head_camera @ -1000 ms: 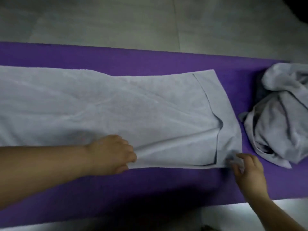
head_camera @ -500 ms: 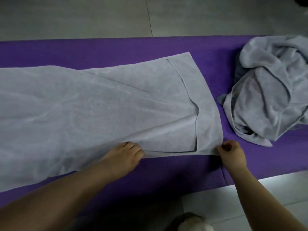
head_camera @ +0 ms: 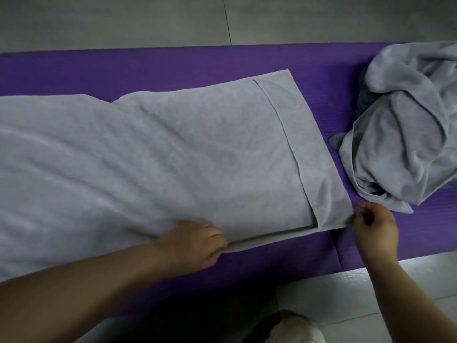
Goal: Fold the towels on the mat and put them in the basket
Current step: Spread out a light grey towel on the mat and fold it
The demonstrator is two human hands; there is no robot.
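A long pale grey terry towel (head_camera: 173, 157) lies flat along a purple ribbed foam mat (head_camera: 173, 63), running from the left edge of the frame to right of centre. It is doubled into 2 layers: the upper layer's hemmed end stops short of the right end, leaving a narrow strip of the lower layer showing. Soft wrinkles cross its left half.

The left hand (head_camera: 193, 246), at lower centre, has its fingers curled round the towel's near edge. The right hand (head_camera: 373, 231), at lower right, pinches the towel's near right corner between thumb and fingertips.

A 2nd grey towel, crumpled in a heap (head_camera: 405, 134), sits on the mat at the upper right, near the flat towel's end but apart from it. Grey floor tiles (head_camera: 123, 18) show beyond the mat.
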